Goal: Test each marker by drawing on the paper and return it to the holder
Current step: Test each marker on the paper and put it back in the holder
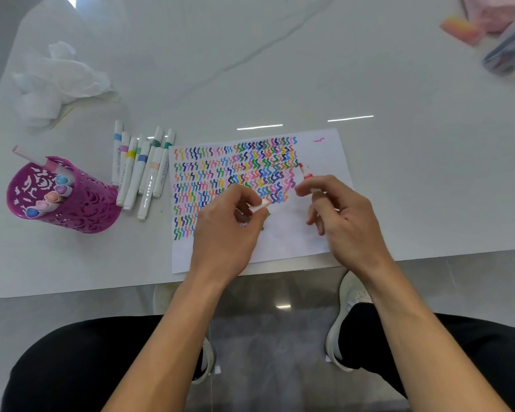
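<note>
We are looking down on the white counter (399,114), where the paper (324,156), largely filled with rows of coloured zigzag strokes, is lying at the near edge. Our right hand (336,212) is hovering over the paper's right part, its grip pinching the red marker (306,175) between thumb and fingers. The uncapped tip is pointing away from us, and we cannot tell whether it is touching the sheet. Our left hand (229,221) is sitting over the middle of the paper, near the right one but apart from it. Its grip is curling round a short white cap (260,205), and the hand is hiding some of the strokes beneath it. Well apart to the left, the purple holder (81,203) is standing on the counter, carrying several pastel-capped markers (54,197), one of them leaning out over the far rim. Between holder and paper, a row of loose markers (140,171) is lying side by side, just beside the sheet's left edge. A crumpled white tissue (57,81) is lying farther back, and a blurred clear case (509,52) is showing at the far right corner.
</note>
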A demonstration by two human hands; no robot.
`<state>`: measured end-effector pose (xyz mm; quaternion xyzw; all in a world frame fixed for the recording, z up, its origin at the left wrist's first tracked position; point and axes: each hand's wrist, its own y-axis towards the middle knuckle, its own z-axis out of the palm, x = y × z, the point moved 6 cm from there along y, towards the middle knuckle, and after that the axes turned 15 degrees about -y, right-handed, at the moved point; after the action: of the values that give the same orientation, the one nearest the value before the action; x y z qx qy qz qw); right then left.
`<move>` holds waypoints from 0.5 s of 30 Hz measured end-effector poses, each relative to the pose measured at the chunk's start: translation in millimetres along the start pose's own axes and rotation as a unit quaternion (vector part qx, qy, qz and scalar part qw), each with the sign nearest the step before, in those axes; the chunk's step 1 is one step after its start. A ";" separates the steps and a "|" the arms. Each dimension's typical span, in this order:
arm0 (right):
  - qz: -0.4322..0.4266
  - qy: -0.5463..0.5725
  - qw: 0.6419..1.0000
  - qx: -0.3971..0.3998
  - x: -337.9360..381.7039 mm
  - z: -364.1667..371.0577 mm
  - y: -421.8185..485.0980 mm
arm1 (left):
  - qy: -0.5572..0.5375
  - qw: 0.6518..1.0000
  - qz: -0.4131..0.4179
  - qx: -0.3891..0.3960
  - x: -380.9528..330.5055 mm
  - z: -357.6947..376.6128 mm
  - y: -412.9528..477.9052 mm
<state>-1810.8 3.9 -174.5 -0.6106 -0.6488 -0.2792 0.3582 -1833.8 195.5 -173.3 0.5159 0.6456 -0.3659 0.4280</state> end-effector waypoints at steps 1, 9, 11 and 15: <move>0.016 0.042 0.999 0.004 -1.8 0.6 1.6 | 0.027 0.999 0.016 0.005 -1.6 0.4 -0.2; 0.015 0.109 0.994 0.010 -6.1 4.4 7.8 | 0.099 0.993 0.051 0.029 -2.9 4.0 -0.5; 0.023 0.078 0.997 0.003 -6.4 5.4 8.2 | 0.102 0.993 0.045 0.031 -1.6 4.5 0.5; 0.038 0.060 0.997 -0.014 -7.4 10.6 7.4 | 0.102 0.993 0.041 0.036 1.9 6.5 1.8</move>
<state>-1804.8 8.7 -187.3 -0.6217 -0.5988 -0.3103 0.3983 -1831.0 190.6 -177.5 0.5914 0.6507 -0.3169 0.3555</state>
